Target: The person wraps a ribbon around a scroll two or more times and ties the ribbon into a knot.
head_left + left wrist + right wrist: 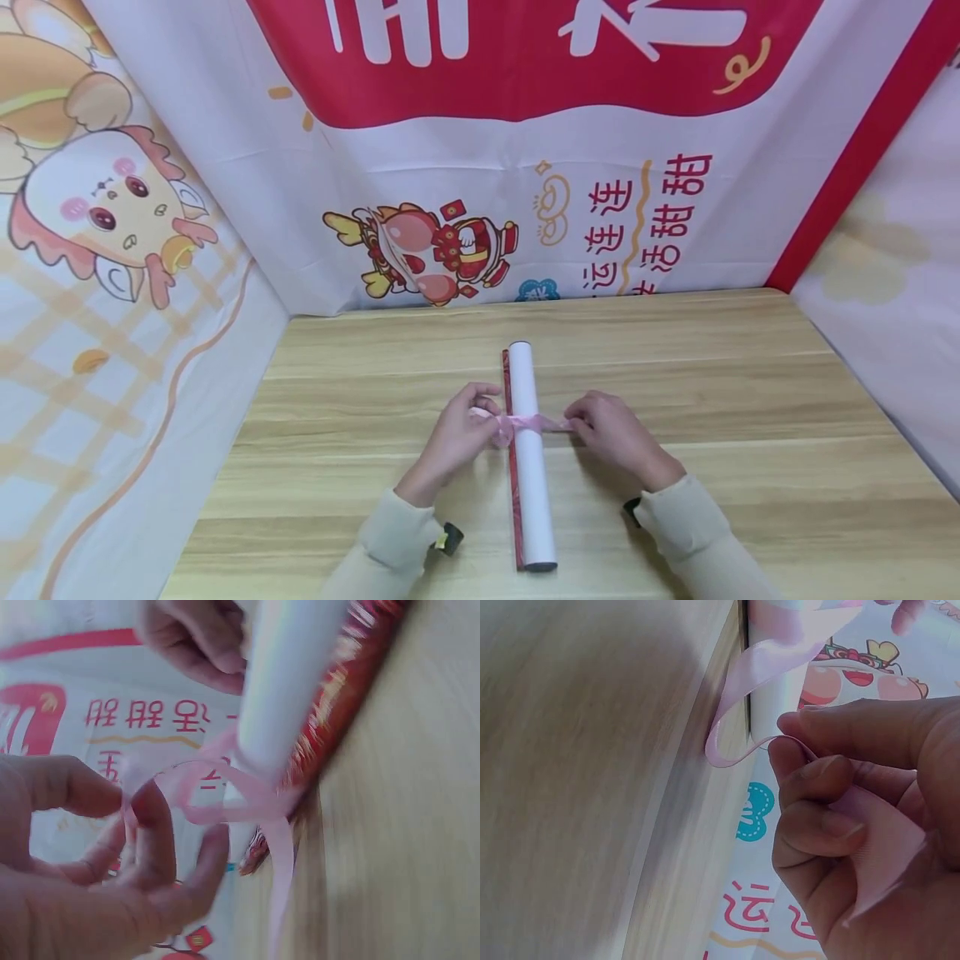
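A white paper roll (534,492) lies lengthwise on the table, with a narrow red patterned strip (516,508) along its left side. Around the roll's middle passes a pink ribbon (527,422). On the left of the roll, my left hand (459,429) pinches the ribbon, which forms a loop by the fingers; a loose tail hangs down in the left wrist view. Opposite it, my right hand (618,432) pinches the other length of ribbon (742,675) between thumb and forefinger. The end of that length lies across the right palm, under curled fingers.
The wood-grain table (360,375) extends on both sides of the roll. Printed cloth panels (480,150) rise at the back, left and right. A dark band (448,539) shows by the left sleeve, and another (632,511) by the right.
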`<action>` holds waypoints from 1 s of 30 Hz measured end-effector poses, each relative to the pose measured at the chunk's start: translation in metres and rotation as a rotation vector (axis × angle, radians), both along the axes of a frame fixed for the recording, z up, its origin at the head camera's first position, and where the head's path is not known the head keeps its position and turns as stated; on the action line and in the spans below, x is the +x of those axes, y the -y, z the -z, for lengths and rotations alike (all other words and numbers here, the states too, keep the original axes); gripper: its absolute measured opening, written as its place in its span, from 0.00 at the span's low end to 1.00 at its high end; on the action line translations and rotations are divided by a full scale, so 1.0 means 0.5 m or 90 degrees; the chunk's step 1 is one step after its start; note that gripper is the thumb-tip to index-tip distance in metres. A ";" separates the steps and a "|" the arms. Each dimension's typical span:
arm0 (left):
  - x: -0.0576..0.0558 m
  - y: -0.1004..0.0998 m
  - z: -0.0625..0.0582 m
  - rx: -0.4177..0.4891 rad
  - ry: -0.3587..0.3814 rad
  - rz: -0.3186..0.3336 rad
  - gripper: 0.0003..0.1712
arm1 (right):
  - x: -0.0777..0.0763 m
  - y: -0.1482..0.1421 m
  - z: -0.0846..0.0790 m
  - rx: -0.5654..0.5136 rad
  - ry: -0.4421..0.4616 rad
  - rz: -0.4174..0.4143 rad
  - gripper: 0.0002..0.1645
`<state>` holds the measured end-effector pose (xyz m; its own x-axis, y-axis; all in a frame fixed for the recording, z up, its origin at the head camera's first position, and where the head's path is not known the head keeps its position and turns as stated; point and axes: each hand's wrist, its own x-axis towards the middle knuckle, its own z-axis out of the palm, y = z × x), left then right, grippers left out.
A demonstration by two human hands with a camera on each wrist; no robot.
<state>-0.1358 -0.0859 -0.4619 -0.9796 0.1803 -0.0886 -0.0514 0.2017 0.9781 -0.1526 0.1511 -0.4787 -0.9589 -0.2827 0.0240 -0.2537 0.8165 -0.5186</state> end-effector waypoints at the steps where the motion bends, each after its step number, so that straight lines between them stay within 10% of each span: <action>1: -0.002 0.003 -0.002 0.037 0.030 0.008 0.28 | 0.000 -0.002 0.001 0.000 0.000 0.002 0.07; 7: -0.005 0.045 -0.026 0.187 0.140 0.073 0.27 | -0.003 -0.017 0.002 -0.010 -0.007 0.008 0.08; 15: -0.005 0.161 -0.072 0.110 0.117 0.090 0.34 | -0.006 -0.090 -0.002 -0.028 -0.011 0.022 0.09; 19: -0.006 0.232 -0.078 -0.009 0.064 0.047 0.30 | -0.005 -0.138 -0.009 -0.016 -0.014 0.035 0.09; 24: -0.007 0.279 -0.060 -0.343 -0.088 0.033 0.22 | 0.005 -0.154 -0.006 0.088 -0.077 0.039 0.10; 30: -0.001 0.176 -0.017 -0.480 -0.200 0.087 0.23 | -0.004 -0.071 0.007 0.047 -0.082 -0.045 0.15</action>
